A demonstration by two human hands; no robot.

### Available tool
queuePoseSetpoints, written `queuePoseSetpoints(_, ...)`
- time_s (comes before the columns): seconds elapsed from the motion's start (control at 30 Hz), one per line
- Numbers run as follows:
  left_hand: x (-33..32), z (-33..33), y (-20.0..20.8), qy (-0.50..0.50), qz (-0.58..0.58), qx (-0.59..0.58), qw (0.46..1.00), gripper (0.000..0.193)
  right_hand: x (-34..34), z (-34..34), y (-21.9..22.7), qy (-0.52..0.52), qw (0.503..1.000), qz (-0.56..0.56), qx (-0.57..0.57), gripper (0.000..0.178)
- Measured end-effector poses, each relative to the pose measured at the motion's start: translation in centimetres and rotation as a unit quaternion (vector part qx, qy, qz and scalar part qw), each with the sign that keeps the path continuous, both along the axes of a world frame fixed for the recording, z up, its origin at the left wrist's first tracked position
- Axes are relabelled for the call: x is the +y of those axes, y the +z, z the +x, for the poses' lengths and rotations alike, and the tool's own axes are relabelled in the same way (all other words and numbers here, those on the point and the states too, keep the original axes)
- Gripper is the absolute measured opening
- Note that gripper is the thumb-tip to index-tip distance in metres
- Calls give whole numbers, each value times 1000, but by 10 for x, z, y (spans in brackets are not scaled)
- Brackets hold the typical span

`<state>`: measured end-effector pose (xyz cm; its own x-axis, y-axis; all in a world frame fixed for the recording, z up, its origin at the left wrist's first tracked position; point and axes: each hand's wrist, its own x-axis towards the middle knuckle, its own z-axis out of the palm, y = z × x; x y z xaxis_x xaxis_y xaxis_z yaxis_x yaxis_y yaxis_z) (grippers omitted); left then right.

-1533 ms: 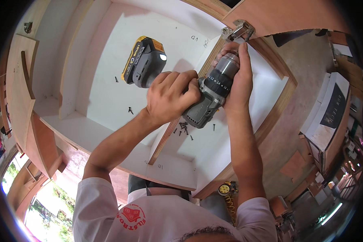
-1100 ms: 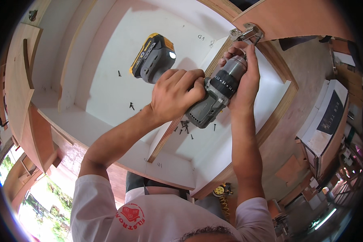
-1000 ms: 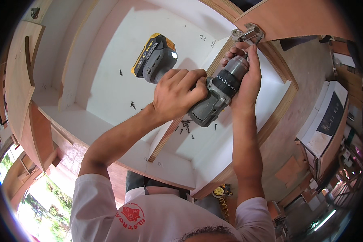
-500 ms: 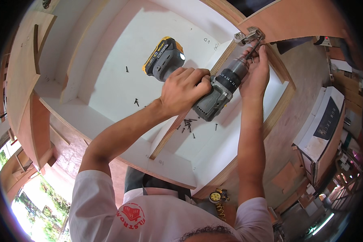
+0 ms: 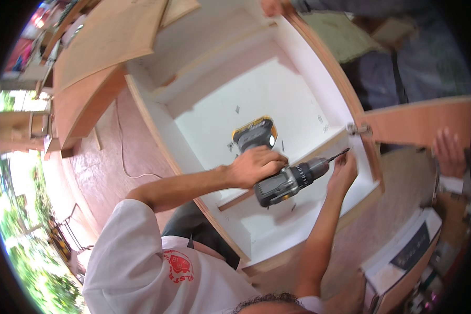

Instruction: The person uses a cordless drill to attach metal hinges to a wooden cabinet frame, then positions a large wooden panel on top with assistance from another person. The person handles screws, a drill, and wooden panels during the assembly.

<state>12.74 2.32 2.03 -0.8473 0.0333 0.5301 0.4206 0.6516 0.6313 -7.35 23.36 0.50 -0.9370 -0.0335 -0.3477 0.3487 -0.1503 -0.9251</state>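
Observation:
My left hand (image 5: 257, 166) is wrapped round the handle of a cordless drill (image 5: 280, 186) with a grey body and a yellow-edged battery. Its long driver bit (image 5: 339, 155) points up to the right, short of a metal hinge (image 5: 359, 129) that joins a wooden door panel (image 5: 421, 121) to the cabinet (image 5: 269, 78). Beside the bit, my right hand (image 5: 344, 171) has its fingers curled in; whatever they pinch is hidden or too small to name. Dark screws (image 5: 237, 109) lie scattered on the white cabinet floor, blurred by motion.
Across the cabinet, a co-worker's hand (image 5: 276, 7) touches the frame, and another hand (image 5: 449, 152) is by the door panel. Curved plywood pieces (image 5: 102, 47) stand at the left. A box (image 5: 403, 256) sits at the lower right, and a cable (image 5: 121, 141) runs over the floor.
The view has swung, bringing a co-worker into sight. The drill bit and my right hand have drawn back from the hinge. My right fingers have curled in. My left hand keeps its grip.

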Motion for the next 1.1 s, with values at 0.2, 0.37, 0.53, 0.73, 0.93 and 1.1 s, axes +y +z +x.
queuePoseSetpoints(0.2, -74, 67, 7, 222, 192, -129, 947, 43, 52, 95, -45, 207, 939, 270, -55, 15)
queuePoseSetpoints(0.37, -147, 69, -2, 332, 209, -173, 903, 58, 57, 128, -63, 258, 845, 468, 7, 17)
queuePoseSetpoints(0.53, -179, 67, -6, 294, 248, -163, 909, 64, 37, 145, -61, 295, 770, 563, 55, 16)
queuePoseSetpoints(0.73, -185, 80, -19, 233, 229, -213, 921, 68, 17, 168, -53, 342, 698, 626, 66, 22)
queuePoseSetpoints(0.93, -215, 95, -19, 149, 174, -377, 897, 77, -12, 181, -23, 210, 717, 661, 62, 29)
queuePoseSetpoints(1.1, -261, 86, -5, 50, 118, -477, 869, 88, -93, 190, 35, 56, 832, 532, 147, 24)
